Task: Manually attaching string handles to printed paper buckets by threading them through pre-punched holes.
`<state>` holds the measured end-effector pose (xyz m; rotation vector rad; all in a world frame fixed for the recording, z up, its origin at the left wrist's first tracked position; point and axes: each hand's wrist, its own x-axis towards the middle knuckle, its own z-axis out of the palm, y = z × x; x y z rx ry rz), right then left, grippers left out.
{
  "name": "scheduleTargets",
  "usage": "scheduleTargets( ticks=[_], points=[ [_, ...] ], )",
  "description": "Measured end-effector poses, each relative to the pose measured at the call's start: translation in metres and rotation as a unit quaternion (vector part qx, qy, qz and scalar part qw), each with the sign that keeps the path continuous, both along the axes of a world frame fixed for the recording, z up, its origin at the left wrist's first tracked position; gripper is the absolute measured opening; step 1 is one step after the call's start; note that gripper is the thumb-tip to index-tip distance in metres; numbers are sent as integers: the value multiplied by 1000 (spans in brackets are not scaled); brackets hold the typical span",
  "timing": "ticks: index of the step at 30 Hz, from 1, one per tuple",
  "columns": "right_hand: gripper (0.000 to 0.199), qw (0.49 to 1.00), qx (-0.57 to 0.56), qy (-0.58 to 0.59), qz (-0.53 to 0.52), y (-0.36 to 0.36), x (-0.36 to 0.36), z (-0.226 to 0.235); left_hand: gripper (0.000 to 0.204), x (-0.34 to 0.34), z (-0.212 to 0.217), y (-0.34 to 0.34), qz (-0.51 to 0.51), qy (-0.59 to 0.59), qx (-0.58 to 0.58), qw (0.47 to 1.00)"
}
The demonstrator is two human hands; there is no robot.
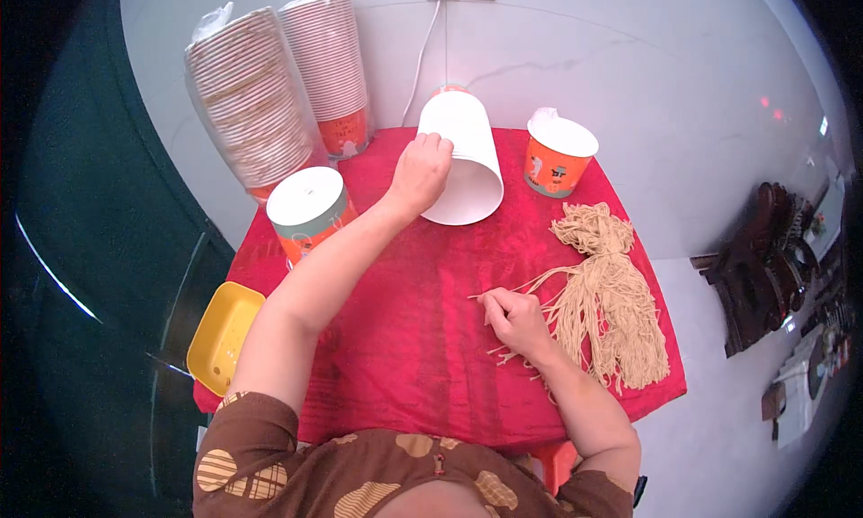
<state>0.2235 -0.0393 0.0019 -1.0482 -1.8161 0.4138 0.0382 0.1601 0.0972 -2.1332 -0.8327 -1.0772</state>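
A large white paper tub [463,141] lies tilted at the middle back of the red-covered table, its mouth toward me. My left hand [424,172] is closed at the left side of its rim; the fingertips are hidden. At the front right, my right hand [517,322] is pinched around thin strands of beige yarn [620,316]. The yarn lies in a loose bundle beside that hand, gathered near its far end. An orange printed tub with a white lid [562,154] stands behind the bundle. Another lidded tub [307,203] stands left of my left forearm.
Two tall stacks of nested paper tubs in clear plastic [247,96] lean at the back left. A yellow plastic basket [225,329] sits at the table's left edge. A white cable [422,60] hangs from the wall socket. Part of a red stool [559,464] shows below the front edge.
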Motion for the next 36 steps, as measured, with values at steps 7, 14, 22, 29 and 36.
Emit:
scheduleTargets(
  ticks=[7,14,22,29,36],
  points=[
    [14,1000,-21,-9,-7,1,1,-5,12,4,8,-9,56,40,-53,996],
    [15,1000,-6,-24,3,1,1,-7,10,6,28,-29,95,67,-155,981],
    [14,1000,-3,-10,0,0,1,-1,19,-13,58,-67,109,27,-340,934],
    [3,982,187,-11,-20,-7,-6,11,16,-64,48,-111,9,-237,-472,849],
    [42,929,362,-53,-61,-22,-21,28,13,-91,35,-137,-57,-320,-511,795]
  ],
)
